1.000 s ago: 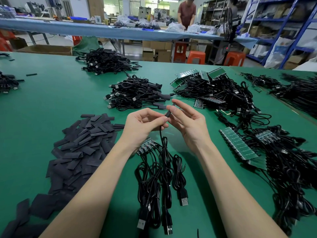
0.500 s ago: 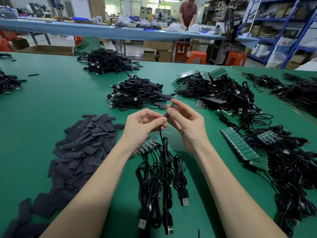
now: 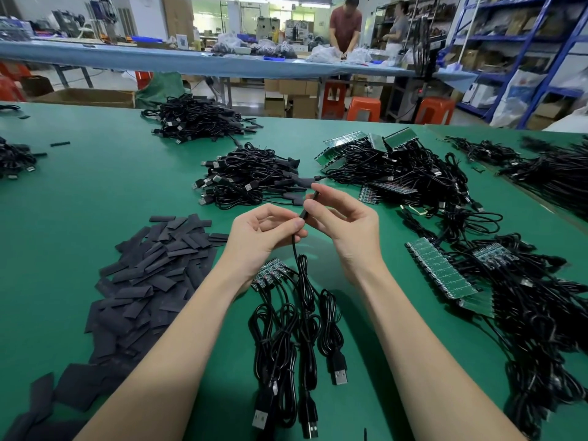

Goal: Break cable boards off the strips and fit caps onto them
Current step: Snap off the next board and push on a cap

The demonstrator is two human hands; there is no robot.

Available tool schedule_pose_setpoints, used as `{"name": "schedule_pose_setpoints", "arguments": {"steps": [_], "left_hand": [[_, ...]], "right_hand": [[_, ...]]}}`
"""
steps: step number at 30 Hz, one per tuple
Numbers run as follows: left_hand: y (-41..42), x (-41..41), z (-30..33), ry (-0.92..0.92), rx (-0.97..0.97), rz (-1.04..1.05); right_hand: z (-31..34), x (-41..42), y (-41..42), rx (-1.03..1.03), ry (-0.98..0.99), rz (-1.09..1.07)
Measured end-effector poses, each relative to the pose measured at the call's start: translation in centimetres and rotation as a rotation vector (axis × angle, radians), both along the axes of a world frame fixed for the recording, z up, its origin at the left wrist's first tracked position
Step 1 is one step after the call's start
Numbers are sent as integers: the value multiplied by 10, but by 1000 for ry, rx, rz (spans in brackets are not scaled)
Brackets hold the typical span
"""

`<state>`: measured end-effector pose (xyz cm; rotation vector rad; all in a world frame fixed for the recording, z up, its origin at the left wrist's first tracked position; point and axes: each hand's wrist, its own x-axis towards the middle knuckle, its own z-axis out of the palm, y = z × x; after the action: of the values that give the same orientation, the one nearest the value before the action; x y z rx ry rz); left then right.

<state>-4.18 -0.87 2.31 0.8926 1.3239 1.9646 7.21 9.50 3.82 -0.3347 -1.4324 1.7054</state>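
My left hand (image 3: pixel 261 237) pinches a black cable just below its board end. My right hand (image 3: pixel 345 224) holds a black cap (image 3: pixel 309 205) that sits edge-on over that end, between thumb and fingers. The cable (image 3: pixel 299 265) hangs down to the table. Under my left wrist lies a short strip of green boards (image 3: pixel 270 275) with black USB cables (image 3: pixel 296 342) still attached. A heap of flat black caps (image 3: pixel 152 268) lies to the left.
Longer green board strips (image 3: pixel 440 270) with tangled cables lie on the right. Piles of capped cables (image 3: pixel 251 179) sit beyond my hands and further back (image 3: pixel 197 117). More strips with cables (image 3: pixel 391 157) are at the back right. People work at a far bench.
Both hands stay together above the table; the right fingers have shifted slightly on the cap. The camera view has tilted a little.
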Motion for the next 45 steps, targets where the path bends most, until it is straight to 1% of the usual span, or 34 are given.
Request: {"name": "schedule_pose_setpoints", "arguments": {"steps": [5,7,9,11,12,13,14,15,16,17,18,19,22,24,27,32,33,34,36,39,40,42,43,45], "left_hand": [[2,1,1,3,-3,5],[2,1,3,51,-45,5],[2,-1,7,239,-201,-14],[2,-1,14,440,-365,-124],[3,0,17,506,-413,-193],[4,3,20,531,-438,-247],[6,6,22,518,-440,-283],[9,11,24,440,-414,-301],[13,15,26,318,-374,-306],[18,16,30,229,-344,-292],[24,15,34,207,-337,-251],[31,11,39,283,-360,-182],[51,-18,55,767,-504,143],[61,-43,66,1006,-597,302],[73,-77,73,1307,-733,392],[82,-111,60,1737,-920,421],[82,-114,55,1791,-952,437],[81,-116,49,1805,-982,445],[78,-116,39,1749,-1011,443],[71,-105,28,1584,-901,467],[65,-99,25,1519,-845,484],[52,-85,16,1343,-705,535],[45,-75,10,1223,-632,560],[33,-56,-3,985,-512,607]], "right_hand": [[1,-1,1,-108,17,20],[5,0,2,-129,23,20],[11,3,5,-158,53,4],[19,6,11,-223,98,-45],[22,6,13,-260,120,-71],[24,6,15,-300,143,-95],[26,6,17,-342,166,-119],[26,6,19,-382,182,-145],[25,7,21,-415,184,-171],[22,8,23,-439,164,-192],[18,9,26,-457,114,-206],[13,9,26,-474,39,-219],[-3,8,24,-500,-177,-242],[-10,5,22,-433,-279,-237],[-13,0,22,-302,-399,-219],[-16,-3,21,-213,-496,-212],[-16,-4,20,-182,-519,-210],[-16,-4,19,-141,-547,-205],[-14,-4,17,-19,-615,-182],[-7,-7,11,163,-730,-111],[-4,-9,9,240,-805,-82],[4,-13,5,415,-1004,-6],[8,-14,1,476,-1085,36],[15,-15,-7,538,-1181,98]]}}
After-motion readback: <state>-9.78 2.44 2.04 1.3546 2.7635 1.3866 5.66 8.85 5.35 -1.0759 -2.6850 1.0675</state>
